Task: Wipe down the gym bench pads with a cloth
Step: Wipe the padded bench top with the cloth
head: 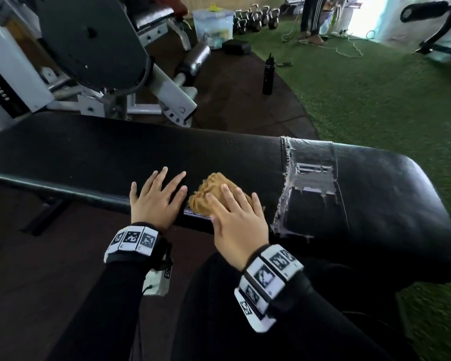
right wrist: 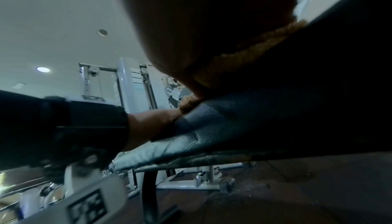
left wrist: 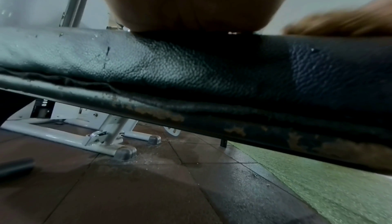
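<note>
A long black padded bench [head: 94, 152] runs across the head view, with a worn, taped patch [head: 310, 186] toward its right end. A bunched tan cloth [head: 208, 191] lies on the pad near the front edge. My right hand [head: 235, 212] lies flat on the cloth with straight fingers, pressing it down. My left hand [head: 156, 196] rests flat on the pad just left of the cloth, fingers spread. In the left wrist view the pad's side [left wrist: 191, 70] fills the frame, with the cloth [left wrist: 339, 25] at the right. The right wrist view shows the cloth [right wrist: 244, 55] under my palm.
A white and black gym machine [head: 89, 56] stands behind the bench. A black bottle [head: 268, 74] stands on the brown floor tiles. Beyond are a clear plastic bin [head: 214, 24], several kettlebells [head: 255, 19] and a standing person's legs [head: 311, 16] on green turf.
</note>
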Available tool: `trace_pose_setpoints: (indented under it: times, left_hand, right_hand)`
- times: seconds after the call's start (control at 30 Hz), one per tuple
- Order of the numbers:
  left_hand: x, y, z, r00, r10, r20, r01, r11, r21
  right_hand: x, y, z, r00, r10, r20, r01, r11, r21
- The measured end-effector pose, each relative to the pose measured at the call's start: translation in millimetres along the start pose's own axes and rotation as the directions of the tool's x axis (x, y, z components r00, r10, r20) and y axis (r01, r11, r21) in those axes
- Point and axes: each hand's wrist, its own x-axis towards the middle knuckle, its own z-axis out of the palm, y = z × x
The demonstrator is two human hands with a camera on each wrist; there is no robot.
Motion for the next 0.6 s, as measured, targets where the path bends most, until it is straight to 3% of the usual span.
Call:
trace_pose_setpoints:
  times: [0.1, 0.23, 0.43, 0.5, 0.6]
  left_hand:
    - [-1.2, -0.6, 1.6, 1.0, -0.001, -0.01, 0.0, 1.0, -0.016]
    - [-1.6, -1.2, 3.9, 1.0, 0.003, -0.025, -0.003, 1.0, -0.016]
    - [-1.6, 3.1, 1.9, 1.0, -0.013, -0.022, 0.013, 1.0, -0.012]
    - [-2.1, 4.0, 1.0, 1.0, -0.021, -0.021, 0.02, 1.0, -0.018]
    - [-1.3, 3.6, -0.1, 0.999, -0.024, -0.021, 0.024, 1.0, -0.016]
  right_hand:
    - [-34.5, 18.6, -8.9, 0.995, -0.007, -0.096, 0.003, 0.999, -0.037]
    - [-61.1, 58.3, -26.2, 0.977, 0.123, -0.173, -0.139, 0.987, -0.082]
    - [-22.3, 49.8, -20.1, 0.958, 0.256, -0.13, -0.263, 0.964, -0.043]
    - [-0.5, 40.5, -12.9, 0.973, 0.213, -0.088, -0.219, 0.974, -0.058]
    - [18.7, 24.1, -5.2, 0.999, 0.035, -0.012, -0.035, 0.999, -0.005]
